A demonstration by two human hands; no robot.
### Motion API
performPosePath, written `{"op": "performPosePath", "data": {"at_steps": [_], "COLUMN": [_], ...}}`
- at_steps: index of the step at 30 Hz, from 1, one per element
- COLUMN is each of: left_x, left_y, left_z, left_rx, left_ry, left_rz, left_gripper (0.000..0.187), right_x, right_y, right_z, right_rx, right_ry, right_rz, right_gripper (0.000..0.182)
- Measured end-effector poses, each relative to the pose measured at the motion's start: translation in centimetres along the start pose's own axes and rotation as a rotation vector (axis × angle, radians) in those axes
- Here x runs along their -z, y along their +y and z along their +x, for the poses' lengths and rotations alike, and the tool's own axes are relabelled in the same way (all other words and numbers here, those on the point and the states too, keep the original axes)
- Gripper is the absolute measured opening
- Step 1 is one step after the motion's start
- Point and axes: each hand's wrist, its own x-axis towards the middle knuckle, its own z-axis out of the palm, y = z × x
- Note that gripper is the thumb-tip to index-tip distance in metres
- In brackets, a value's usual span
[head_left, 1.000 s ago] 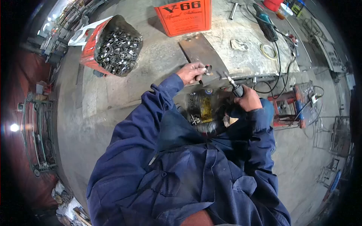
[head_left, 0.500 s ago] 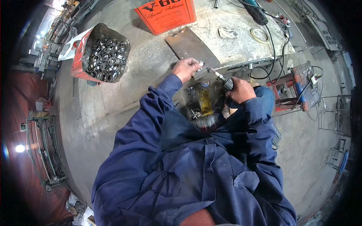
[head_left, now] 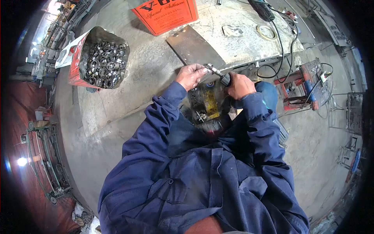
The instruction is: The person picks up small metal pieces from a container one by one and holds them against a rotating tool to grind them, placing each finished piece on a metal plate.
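My left hand [head_left: 189, 77] is closed, pinching a small shiny metal hose clamp [head_left: 209, 66] between thumb and fingertips. My right hand [head_left: 242, 86] wraps around a drill with a black chuck [head_left: 225, 80]; the hand hides most of its body. A socket-like bit points left from the chuck, and its tip meets the clamp, or comes very close to it. Both hands are just in front of a flat brown metal plate [head_left: 194, 46] on the worktable. To the left, a cut-open red tin [head_left: 74, 71] holds many similar clamps [head_left: 105, 66].
A red-orange adhesive can [head_left: 167, 17] stands behind the plate. Farther right on the worktable [head_left: 241, 50] lie a tape roll [head_left: 266, 32] and a black corded tool [head_left: 261, 9]. Its cable hangs over the edge near a red metal stand [head_left: 298, 87]. A yellow object [head_left: 210, 104] sits below my hands.
My right hand has brought the drill left and up, so its bit is now at the clamp. My left hand stays pinched at nearly the same spot. The view has shifted slightly.
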Motion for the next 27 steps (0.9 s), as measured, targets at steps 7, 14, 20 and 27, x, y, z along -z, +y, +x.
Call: {"op": "performPosePath", "data": {"at_steps": [7, 14, 20, 27], "left_x": [0.6, 1.2, 0.9, 0.9], "left_y": [-1.2, -2.0, -1.9, -0.8], "left_z": [0.4, 0.5, 0.6, 0.8], "left_rx": [-0.05, -0.075, -0.089, -0.108], "left_ry": [0.005, -0.002, -0.031, -0.017], "left_rz": [0.02, 0.061, 0.02, 0.194], "left_gripper": [0.018, 0.018, 0.017, 0.016], "right_x": [-1.0, -0.6, -0.7, -0.2], "right_y": [0.0, -0.3, -0.4, -0.4], "right_z": [0.5, 0.5, 0.2, 0.7], "right_rx": [0.007, -0.02, -0.021, -0.049], "right_ry": [-0.055, -0.073, -0.069, -0.047], "right_rz": [-0.07, -0.087, -0.102, -0.091], "right_gripper": [0.035, 0.033, 0.032, 0.035]}}
